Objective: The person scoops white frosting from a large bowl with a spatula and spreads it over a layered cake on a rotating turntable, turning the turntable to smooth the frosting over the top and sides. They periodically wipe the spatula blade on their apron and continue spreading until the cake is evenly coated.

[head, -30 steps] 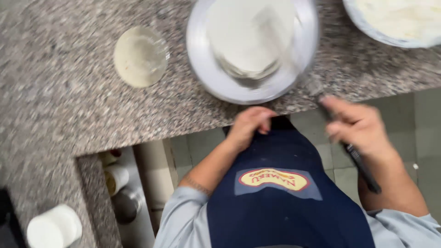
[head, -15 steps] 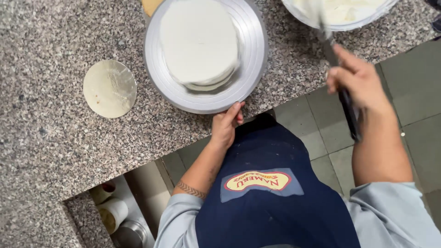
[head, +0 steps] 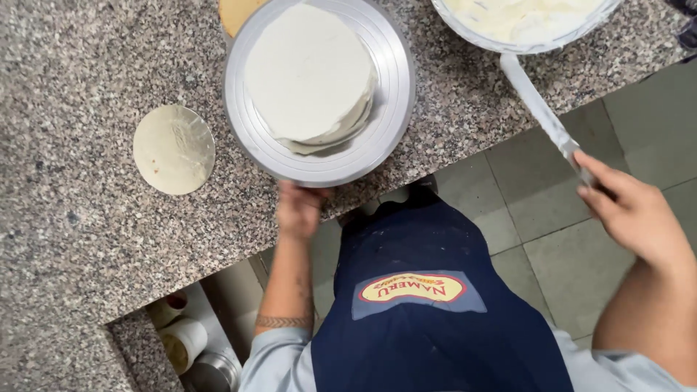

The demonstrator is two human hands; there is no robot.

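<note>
A round white-frosted cake [head: 311, 76] sits on a silver turntable [head: 385, 123] on the speckled granite counter [head: 72, 239]. My left hand [head: 299, 208] grips the turntable's near rim at the counter edge. My right hand [head: 633, 210] holds a long palette knife [head: 541, 116] by its handle, off the counter over the tiled floor. The blade points up and left, its tip at the rim of a large bowl of white cream [head: 524, 22] at the top right.
A round gold cake board [head: 173, 149] lies left of the turntable. Part of a tan cake layer [head: 236, 13] shows at the top edge. Under the counter, containers [head: 185, 341] stand on a shelf. I wear a dark blue apron [head: 421, 305].
The view has shifted, so the cake and bowl sit lower and closer. My left hand went from near my apron to the turntable's rim. The knife tip now rests at the cream bowl.
</note>
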